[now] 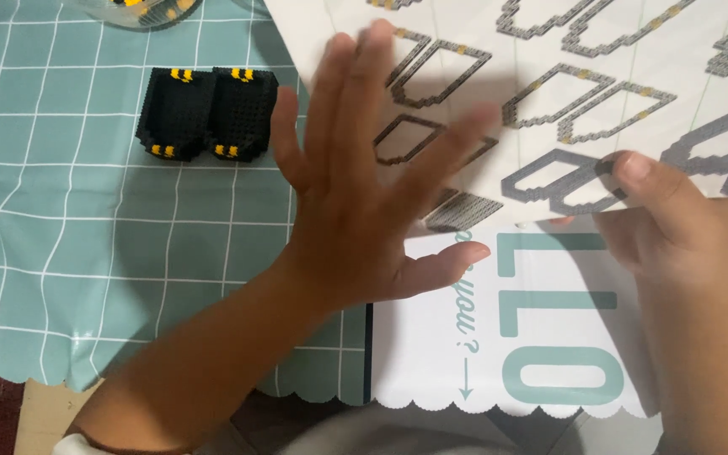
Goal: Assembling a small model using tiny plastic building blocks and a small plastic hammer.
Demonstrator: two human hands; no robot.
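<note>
My left hand (372, 177) is spread flat, fingers apart, over the lower left part of a white instruction sheet (600, 76) printed with grey brick-built outlines. My right hand (676, 219) pinches the sheet's lower edge between thumb and fingers and holds it lifted. Left of my left hand, a black brick-built block (206, 114) with small yellow pieces stands on the tablecloth, in two joined halves. It is apart from both hands.
A teal checked tablecloth (86, 253) with a scalloped front edge covers the table. A white card with large teal lettering (541, 337) lies under the lifted sheet. A clear container (141, 10) with yellow bits shows at the top edge.
</note>
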